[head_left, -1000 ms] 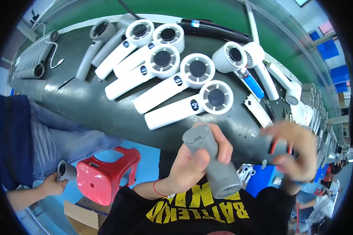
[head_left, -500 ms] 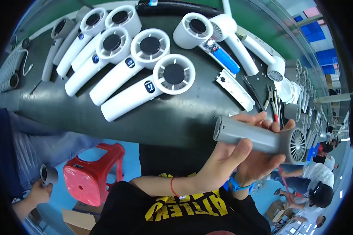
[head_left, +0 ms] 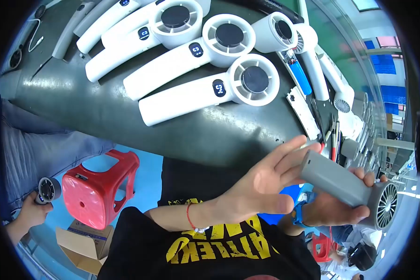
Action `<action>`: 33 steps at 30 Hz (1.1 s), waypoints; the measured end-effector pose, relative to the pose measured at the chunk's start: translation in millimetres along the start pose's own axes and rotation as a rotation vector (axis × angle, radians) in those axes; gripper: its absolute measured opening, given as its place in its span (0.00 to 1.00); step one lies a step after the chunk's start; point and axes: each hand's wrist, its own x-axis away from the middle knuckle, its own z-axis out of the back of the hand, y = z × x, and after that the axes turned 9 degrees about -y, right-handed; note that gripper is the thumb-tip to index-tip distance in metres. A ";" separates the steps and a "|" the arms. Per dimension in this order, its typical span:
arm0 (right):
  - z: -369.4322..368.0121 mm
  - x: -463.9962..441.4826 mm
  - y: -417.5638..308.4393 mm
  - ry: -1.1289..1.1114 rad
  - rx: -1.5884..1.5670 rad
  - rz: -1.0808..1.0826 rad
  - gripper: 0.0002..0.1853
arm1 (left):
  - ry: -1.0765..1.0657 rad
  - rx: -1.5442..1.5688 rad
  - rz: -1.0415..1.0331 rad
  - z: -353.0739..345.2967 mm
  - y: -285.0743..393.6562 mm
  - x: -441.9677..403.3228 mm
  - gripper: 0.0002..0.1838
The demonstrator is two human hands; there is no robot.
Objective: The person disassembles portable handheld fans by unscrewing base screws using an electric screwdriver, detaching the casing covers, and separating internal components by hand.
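A grey handheld fan (head_left: 343, 182) is in my right hand (head_left: 338, 207), its round vented head pointing right and its handle end toward the left. The fingers of my right hand wrap round it from below and behind. Beside the handle end, my left hand (head_left: 266, 182) is spread open and holds nothing. Above my hands lies a white fan (head_left: 186, 100) with a lit display on its handle. Close to it are a white shell piece (head_left: 304, 112) and an opened fan with a blue battery (head_left: 300, 78).
More white fans (head_left: 165, 63) lie on the dark table (head_left: 172, 135). Pliers (head_left: 333, 137) and other tools lie at its right, near stacked grey fans. A red stool (head_left: 86, 196) and an open carton (head_left: 86, 249) stand lower left. A co-worker's hand (head_left: 30, 212) holds another fan.
My left hand has let go of the grey fan and opened. My right hand has moved right and down with the fan, whose handle now slopes down toward its head.
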 end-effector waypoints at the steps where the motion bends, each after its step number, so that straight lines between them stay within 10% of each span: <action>1: -3.0 1.6 5.0 0.005 -0.002 0.011 0.44 | -0.010 0.032 0.043 -0.7 1.2 0.8 0.59; 10: 12.2 5.0 41.0 -0.108 -0.677 -0.204 0.38 | -0.043 -0.342 0.122 5.6 11.4 -0.1 0.36; 33: 19.3 0.4 26.8 -0.096 -0.480 -0.209 0.43 | 0.094 -1.400 -0.332 8.8 27.5 0.9 0.12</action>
